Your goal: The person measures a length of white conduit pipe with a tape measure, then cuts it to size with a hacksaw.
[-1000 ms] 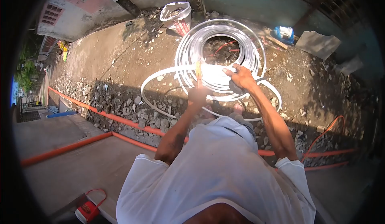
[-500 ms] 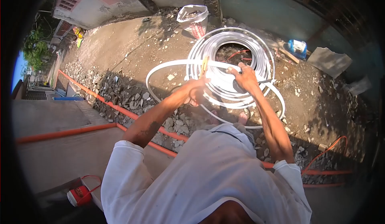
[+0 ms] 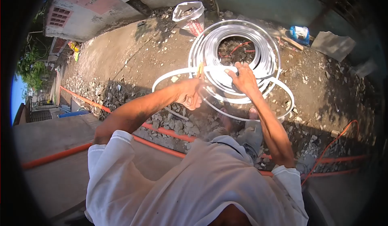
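Note:
A large coil of white plastic pipe (image 3: 210, 50) lies on the ground before me, with a loose length of white pipe (image 3: 178, 72) looping across its near side. My right hand (image 3: 245, 80) is closed around this length near the coil's middle. To the left, a slim yellow tool (image 3: 200, 67) stands upright across the pipe; its exact kind is unclear. Just below it is my left hand (image 3: 190, 95), fingers curled in, apparently around the tool's lower part, which the hand hides. A dark strip crosses the pipe right of my right hand.
Broken stones and orange pipes (image 3: 171, 133) run along the near side. A white sack (image 3: 190, 15) stands beyond the coil. A blue-and-white package (image 3: 299, 35), a wooden piece (image 3: 292, 43) and a flat grey sheet (image 3: 333, 45) lie at the right. An orange cable (image 3: 332, 146) trails nearer.
My left elbow has swung outward and the left hand has shifted slightly left and down with the yellow tool. The right hand stays on the pipe. The whole view has tilted a little.

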`<control>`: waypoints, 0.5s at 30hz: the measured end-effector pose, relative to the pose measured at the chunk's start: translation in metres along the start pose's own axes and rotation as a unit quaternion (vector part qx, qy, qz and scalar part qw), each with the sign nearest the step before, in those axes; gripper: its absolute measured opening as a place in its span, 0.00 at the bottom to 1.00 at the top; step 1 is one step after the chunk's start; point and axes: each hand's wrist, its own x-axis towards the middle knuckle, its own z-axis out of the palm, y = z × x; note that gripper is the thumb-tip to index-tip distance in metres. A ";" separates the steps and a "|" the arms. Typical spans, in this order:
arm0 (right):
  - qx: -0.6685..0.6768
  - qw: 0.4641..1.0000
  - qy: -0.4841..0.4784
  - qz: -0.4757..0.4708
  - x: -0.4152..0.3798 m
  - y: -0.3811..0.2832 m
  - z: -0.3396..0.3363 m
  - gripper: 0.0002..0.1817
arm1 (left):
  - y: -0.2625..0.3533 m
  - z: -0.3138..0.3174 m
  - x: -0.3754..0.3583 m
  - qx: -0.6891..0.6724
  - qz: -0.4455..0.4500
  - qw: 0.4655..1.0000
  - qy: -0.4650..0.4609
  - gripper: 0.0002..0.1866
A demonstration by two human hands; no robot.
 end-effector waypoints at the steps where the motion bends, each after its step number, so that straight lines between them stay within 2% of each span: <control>1: 0.007 1.000 0.024 -0.008 -0.005 0.003 0.008 0.26 | 0.002 -0.009 0.000 0.029 0.004 1.000 0.000 0.25; 2: 0.006 0.999 0.031 -0.010 -0.008 -0.003 0.011 0.26 | 0.001 -0.017 -0.002 0.055 0.009 0.998 0.001 0.31; 4: 0.005 0.999 0.040 -0.009 -0.018 -0.010 0.018 0.25 | -0.008 -0.019 -0.004 0.043 0.006 0.998 0.036 0.22; 5: 0.003 0.996 0.075 -0.040 -0.021 -0.011 0.022 0.23 | -0.012 -0.017 -0.005 0.039 0.004 0.998 0.051 0.18; 8: 0.031 0.999 0.031 0.018 -0.039 -0.017 0.026 0.27 | -0.034 -0.018 0.006 0.020 -0.035 0.999 0.027 0.14; 9: 0.022 0.999 0.030 0.012 -0.040 -0.015 0.030 0.25 | -0.045 -0.011 0.008 -0.066 0.040 0.997 0.021 0.13; 12: -0.005 0.999 0.032 0.022 -0.049 0.004 0.038 0.22 | -0.051 -0.005 0.017 0.016 0.047 0.998 0.045 0.15; 13: -0.010 0.999 0.032 0.034 -0.050 0.009 0.036 0.22 | -0.057 -0.007 0.031 0.096 0.062 0.989 0.090 0.15; 15: 0.003 0.998 0.041 0.044 -0.044 0.011 0.022 0.24 | -0.069 -0.010 0.048 0.025 0.170 0.982 0.075 0.12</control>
